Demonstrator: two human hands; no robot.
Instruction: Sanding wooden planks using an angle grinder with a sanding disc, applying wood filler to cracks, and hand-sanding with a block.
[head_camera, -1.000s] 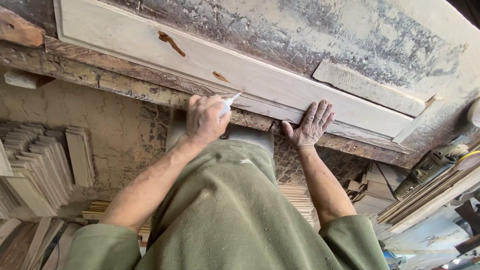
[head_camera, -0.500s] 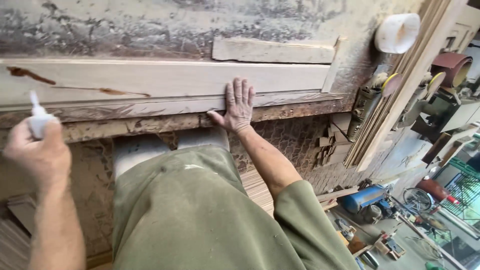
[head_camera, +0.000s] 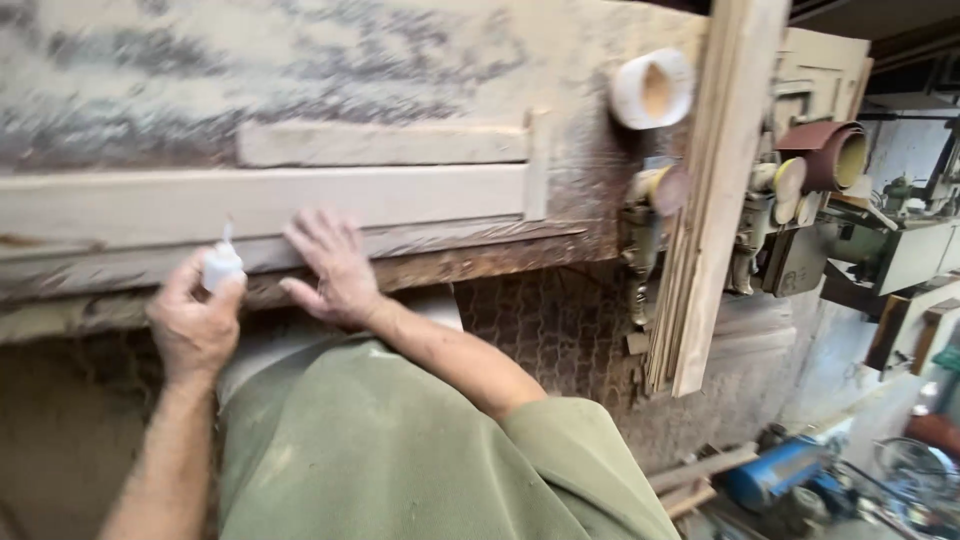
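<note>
Workbench is carrying a long pale board along its near edge, where the right hand is pressing flat, fingers spread, while the left hand is clamping a small white bottle just beside it.

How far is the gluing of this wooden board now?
Done: the long pale board lies on the workbench, with a short strip beside it. In hand: the left hand holds a small white glue bottle, nozzle up; the right hand presses the board's edge. No fresh glue line is visible.
</note>
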